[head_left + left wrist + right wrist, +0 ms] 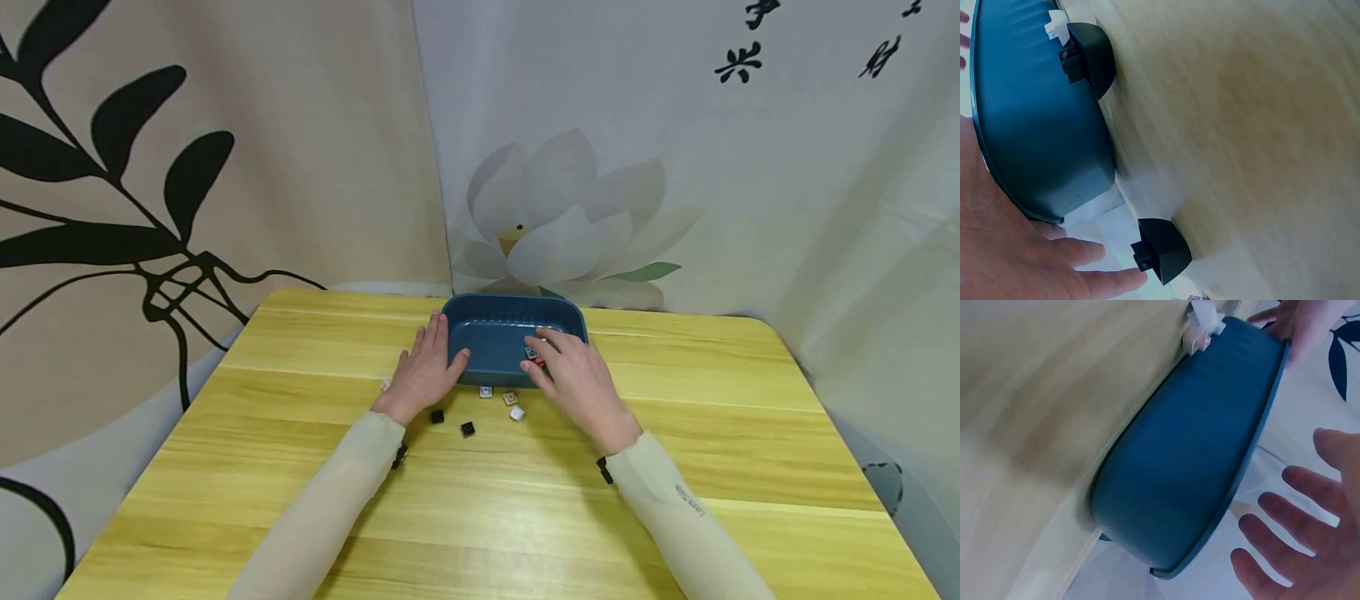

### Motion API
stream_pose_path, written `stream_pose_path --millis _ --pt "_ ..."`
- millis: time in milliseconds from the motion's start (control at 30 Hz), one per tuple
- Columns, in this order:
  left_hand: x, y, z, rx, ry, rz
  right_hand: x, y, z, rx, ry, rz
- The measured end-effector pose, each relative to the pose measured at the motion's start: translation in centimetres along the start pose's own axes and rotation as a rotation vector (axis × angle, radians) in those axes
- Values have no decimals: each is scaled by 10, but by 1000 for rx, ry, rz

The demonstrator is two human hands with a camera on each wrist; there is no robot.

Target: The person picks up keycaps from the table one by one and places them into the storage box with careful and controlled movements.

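Observation:
A dark blue rectangular tray (487, 379) sits near the table's far edge. My left hand (422, 375) rests against its left side, fingers straight along the outside and thumb at the rim. Over the tray's right front part is my right hand (579, 379), its fingers spread and relaxed; the right wrist view shows nothing gripped. Between its thumb and fingers, a grey-white keycap (532, 352) and a red keycap (539, 361) show within the tray's outline. In front of the tray lie black keycaps (468, 429), a tan keycap (510, 398) and white keycaps (517, 412).
Beside the left wrist is a black keycap (437, 416), and a pale keycap (386, 384) shows left of that hand. The wooden table (480, 517) reaches back to a printed curtain (337, 167) right behind the tray.

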State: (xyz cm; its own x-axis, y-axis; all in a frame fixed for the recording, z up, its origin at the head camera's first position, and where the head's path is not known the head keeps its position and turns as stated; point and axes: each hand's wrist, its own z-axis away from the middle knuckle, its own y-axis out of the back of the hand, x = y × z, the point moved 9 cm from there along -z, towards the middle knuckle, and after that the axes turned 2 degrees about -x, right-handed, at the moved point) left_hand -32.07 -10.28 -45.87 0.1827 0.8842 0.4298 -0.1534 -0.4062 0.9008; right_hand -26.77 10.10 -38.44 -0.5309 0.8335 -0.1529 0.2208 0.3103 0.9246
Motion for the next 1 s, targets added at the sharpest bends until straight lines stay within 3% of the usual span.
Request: stream_pose_path --millis 200,833,1000 --pt "-2 -1 0 -3 2 1 -9 0 13 -12 37 -3" --pt "0 1 -1 15 12 -3 -50 -11 47 -54 270 -31" --pt "0 1 -1 10 13 -6 -52 -18 50 -86 272 -45"
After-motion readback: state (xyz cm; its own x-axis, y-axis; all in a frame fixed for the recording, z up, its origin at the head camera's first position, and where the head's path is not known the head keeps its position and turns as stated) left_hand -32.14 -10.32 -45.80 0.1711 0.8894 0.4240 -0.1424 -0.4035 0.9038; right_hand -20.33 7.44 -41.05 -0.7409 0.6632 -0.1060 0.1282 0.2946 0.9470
